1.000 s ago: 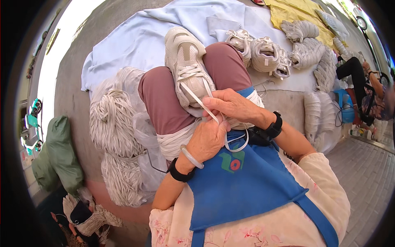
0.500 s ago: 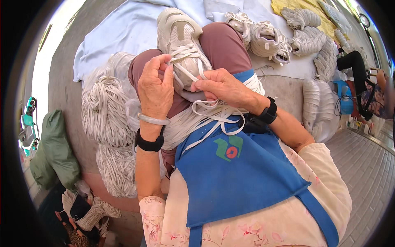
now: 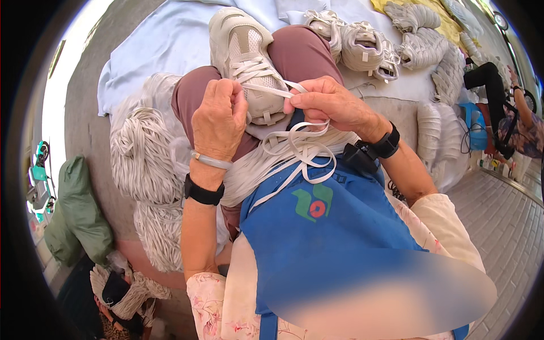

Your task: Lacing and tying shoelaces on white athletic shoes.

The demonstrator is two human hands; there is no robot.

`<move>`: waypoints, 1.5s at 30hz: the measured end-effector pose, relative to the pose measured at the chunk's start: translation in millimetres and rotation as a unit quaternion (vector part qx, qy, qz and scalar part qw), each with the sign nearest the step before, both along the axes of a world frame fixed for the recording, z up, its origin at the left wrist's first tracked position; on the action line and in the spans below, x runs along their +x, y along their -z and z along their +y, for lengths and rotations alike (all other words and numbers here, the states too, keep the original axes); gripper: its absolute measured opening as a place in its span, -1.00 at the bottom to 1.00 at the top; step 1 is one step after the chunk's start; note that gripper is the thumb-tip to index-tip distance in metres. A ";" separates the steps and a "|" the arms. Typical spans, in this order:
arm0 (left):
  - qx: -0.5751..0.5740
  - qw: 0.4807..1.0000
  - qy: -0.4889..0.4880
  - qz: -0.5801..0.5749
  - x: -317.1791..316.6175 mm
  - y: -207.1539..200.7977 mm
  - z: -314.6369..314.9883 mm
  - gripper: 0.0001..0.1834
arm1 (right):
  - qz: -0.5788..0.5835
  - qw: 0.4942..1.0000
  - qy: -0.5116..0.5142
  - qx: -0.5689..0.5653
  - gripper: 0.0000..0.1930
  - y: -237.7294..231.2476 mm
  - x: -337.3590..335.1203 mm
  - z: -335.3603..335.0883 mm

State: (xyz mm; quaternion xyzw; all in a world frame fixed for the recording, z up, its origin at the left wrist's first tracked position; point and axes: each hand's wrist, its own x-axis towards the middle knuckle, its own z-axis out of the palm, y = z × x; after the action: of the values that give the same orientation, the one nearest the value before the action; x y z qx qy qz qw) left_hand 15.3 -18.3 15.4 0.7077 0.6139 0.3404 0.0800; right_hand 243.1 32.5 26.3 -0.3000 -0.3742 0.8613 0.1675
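A beige sneaker (image 3: 241,42) with mesh panels rests between my knees, its toe pointing away from me. White flat shoelace (image 3: 263,89) crosses its upper and stretches between my hands. My right hand (image 3: 328,105) pinches this lace between thumb and forefinger at the shoe's right side. Over the shoe's left side, my left hand (image 3: 220,116) is curled closed, with the lace reaching its fingertips; the exact grip is partly hidden. Loose lace loops hang below my right hand onto a blue apron (image 3: 340,221). A bunch of white laces (image 3: 249,175) lies across my lap.
Large lace bundles (image 3: 141,141) sit at my left, near green sacks (image 3: 79,209). Several beige shoes (image 3: 362,48) stand on pale cloth (image 3: 147,62) ahead. More stacked shoes (image 3: 425,51) are at the far right, near another person (image 3: 521,124). A second person (image 3: 122,294) shows lower left.
My right hand has moved slightly right and up, drawing the lace straighter across the shoe. My left hand's fingers have curled in more tightly. The sneaker has shifted slightly left.
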 end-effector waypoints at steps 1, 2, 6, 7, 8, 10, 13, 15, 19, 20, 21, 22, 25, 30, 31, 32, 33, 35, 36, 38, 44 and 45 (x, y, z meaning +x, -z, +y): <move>-0.022 0.998 0.044 -0.042 0.1 -0.9 -2.1 -0.90 | -0.056 0.996 -0.032 0.068 -0.74 -3.9 1.1 -2.3; -0.021 0.998 0.044 -0.043 -0.1 -2.5 -2.0 -0.90 | -0.113 0.982 -0.061 0.139 -0.73 -8.7 1.4 -3.6; -0.239 0.915 -0.060 -0.319 -6.3 -4.3 2.0 -0.74 | -0.145 0.949 -0.094 0.264 -0.67 -17.0 -14.2 -12.1; -0.254 0.908 -0.057 -0.328 -7.8 -4.1 3.0 -0.71 | -0.174 0.929 -0.094 0.315 -0.71 -20.7 -23.6 -19.2; -0.255 0.908 -0.054 -0.329 -5.6 -3.6 4.7 -0.71 | -0.177 0.928 -0.091 0.314 -0.71 -13.0 -31.5 -22.0; -0.272 0.913 -0.062 -0.297 -1.7 -4.5 9.0 -0.72 | -0.126 0.736 -0.047 0.663 -0.79 8.1 -45.6 -26.8; -0.212 0.908 -0.063 -0.356 -2.3 1.9 3.0 -0.73 | -0.173 0.658 -0.114 0.724 -0.84 6.3 -55.8 -33.1; -0.177 0.889 -0.060 -0.419 2.4 0.6 -1.3 -0.72 | -0.131 0.615 -0.077 0.774 -0.84 2.4 -55.6 -35.9; -0.271 0.871 0.007 -0.411 -6.4 -10.5 -12.7 -0.69 | -0.150 0.671 -0.034 0.725 -0.83 -14.7 -49.1 -44.2; -0.271 0.871 0.009 -0.411 -6.8 -16.6 -14.2 -0.69 | -0.144 0.672 -0.076 0.723 -0.83 -19.4 -49.8 -47.5; -0.309 0.860 0.040 -0.403 -6.9 -23.3 -15.4 -0.69 | -0.138 0.671 -0.117 0.719 -0.82 -22.2 -50.3 -50.7; -0.347 0.848 0.071 -0.394 -6.8 -26.5 -15.7 -0.69 | -0.140 0.670 -0.116 0.720 -0.82 -22.0 -53.3 -53.6; -0.389 0.829 0.069 -0.396 -4.1 -29.3 -15.7 -0.70 | -0.168 0.701 -0.160 0.675 -0.83 -24.4 -59.2 -56.7; -0.354 0.767 0.013 -0.535 -8.1 -29.9 -28.5 -0.72 | -0.053 0.765 -0.066 0.639 -0.77 -9.8 -47.1 -57.3; -0.352 0.754 0.044 -0.553 -12.6 -36.3 -32.8 -0.72 | -0.054 0.764 -0.067 0.639 -0.77 -10.4 -37.7 -50.9; -0.347 0.741 0.072 -0.570 -15.7 -43.5 -37.8 -0.71 | -0.121 0.839 -0.098 0.521 -0.81 -16.0 -28.5 -39.8; -0.356 0.753 0.102 -0.544 -11.9 -50.6 -41.2 -0.70 | -0.188 0.893 -0.125 0.390 -0.76 -18.2 -24.7 -32.1; -0.372 0.773 0.122 -0.499 9.7 -61.3 -44.3 -0.70 | -0.151 0.927 -0.082 0.333 -0.74 -12.3 -26.1 -26.6; -0.389 0.790 0.140 -0.452 20.1 -64.1 -45.7 -0.69 | -0.112 0.955 -0.039 0.272 -0.72 -9.1 -27.3 -25.7; -0.392 0.780 0.149 -0.465 39.0 -48.5 -53.1 -0.66 | -0.080 0.987 0.007 0.139 -0.71 -9.6 -40.1 -31.1; -0.483 0.752 0.165 -0.416 2.1 -50.8 -62.2 -0.59 | 0.061 0.994 0.063 -0.067 -0.71 -1.3 -38.3 -22.5; -0.396 0.785 0.158 -0.450 -9.8 -45.2 -67.7 -0.60 | 0.070 0.993 0.078 -0.046 -0.74 2.8 -30.9 -17.2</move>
State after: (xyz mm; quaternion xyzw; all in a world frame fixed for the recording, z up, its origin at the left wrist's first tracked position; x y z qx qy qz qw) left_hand 5.6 -86.0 60.6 0.4676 0.4686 0.3297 0.6731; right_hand 212.2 15.3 23.4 -0.2745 -0.2971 0.8809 0.2456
